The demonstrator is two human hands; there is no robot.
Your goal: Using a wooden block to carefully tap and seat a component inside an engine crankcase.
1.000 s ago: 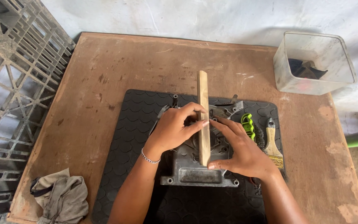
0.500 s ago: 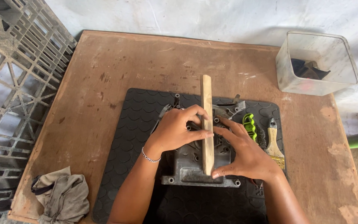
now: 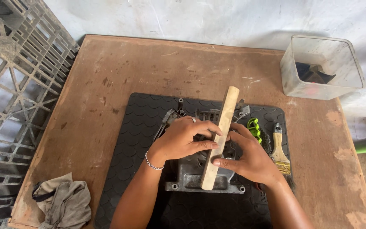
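A long pale wooden stick lies slanted across a grey metal engine casing that rests on a black rubber mat. My left hand grips the stick's left side with fingers and thumb, its wrist wearing a thin bracelet. From the right, my right hand pinches the same stick, its fingers over the casing. Both hands hide the casing's middle.
A green-handled tool and a small paintbrush lie on the mat to the right. A clear plastic tub stands at the table's back right. A grey rag sits at the front left corner; a plastic crate borders the left.
The stick's far end has swung to the right, so it now lies slanted instead of straight. Both hands have stayed on it and shifted slightly.
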